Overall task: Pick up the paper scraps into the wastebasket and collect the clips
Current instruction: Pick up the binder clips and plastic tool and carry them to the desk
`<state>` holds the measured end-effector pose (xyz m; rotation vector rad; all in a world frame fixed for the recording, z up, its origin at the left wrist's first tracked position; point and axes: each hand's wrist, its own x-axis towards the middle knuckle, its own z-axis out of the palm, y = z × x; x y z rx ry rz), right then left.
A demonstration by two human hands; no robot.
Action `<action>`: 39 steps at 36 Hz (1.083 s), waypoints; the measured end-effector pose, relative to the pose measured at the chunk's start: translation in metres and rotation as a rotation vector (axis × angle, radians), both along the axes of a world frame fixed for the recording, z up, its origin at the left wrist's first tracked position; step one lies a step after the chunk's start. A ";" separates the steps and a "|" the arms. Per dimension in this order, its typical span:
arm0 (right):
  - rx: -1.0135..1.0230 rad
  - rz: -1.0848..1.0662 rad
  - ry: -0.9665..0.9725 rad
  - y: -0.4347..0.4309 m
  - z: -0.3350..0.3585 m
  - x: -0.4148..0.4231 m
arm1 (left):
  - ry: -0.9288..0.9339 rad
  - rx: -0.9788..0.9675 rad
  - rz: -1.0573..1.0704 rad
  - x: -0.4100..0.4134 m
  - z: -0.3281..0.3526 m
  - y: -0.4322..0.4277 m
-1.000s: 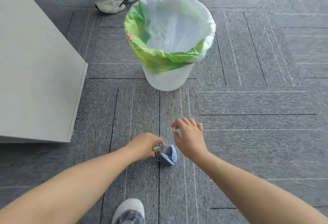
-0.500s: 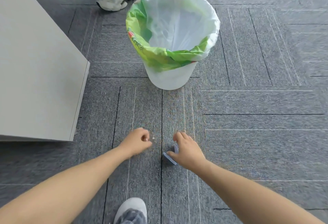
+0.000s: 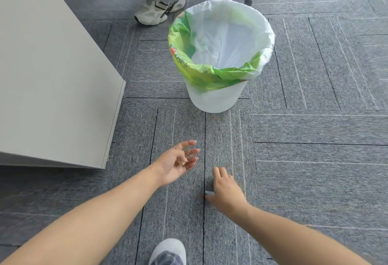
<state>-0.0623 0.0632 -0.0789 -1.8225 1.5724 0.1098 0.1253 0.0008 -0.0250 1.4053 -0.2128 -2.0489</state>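
- Table (image 3: 52,71): a pale grey top fills the left part of the view; its near right corner overhangs the grey carpet (image 3: 315,159).
- Left hand (image 3: 176,163): palm turned up, fingers spread loosely, above the carpet just right of the table's near corner. Small gold-coloured clips (image 3: 189,155) lie on the fingers; their number cannot be told.
- Wastebasket (image 3: 218,96): white, upright on the carpet beyond both hands, lined with a white and green bag (image 3: 220,40) folded over its rim. No contents can be made out.
- Right hand (image 3: 225,193): palm down, low over the carpet, well apart from the wastebasket. The fingers curl over a small pale blue item (image 3: 209,192), mostly hidden; whether it is gripped cannot be told.
- Shoe (image 3: 168,252): at the bottom edge, between the forearms.
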 end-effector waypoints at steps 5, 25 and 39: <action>0.088 -0.156 -0.184 -0.007 0.010 -0.008 | 0.213 0.061 -0.038 -0.006 0.004 -0.002; 0.449 -0.902 -1.162 -0.091 0.262 -0.060 | 0.124 0.201 -0.075 -0.063 0.214 -0.064; 0.211 -0.984 -1.301 -0.093 0.566 -0.036 | 0.282 0.123 0.388 -0.053 0.520 -0.065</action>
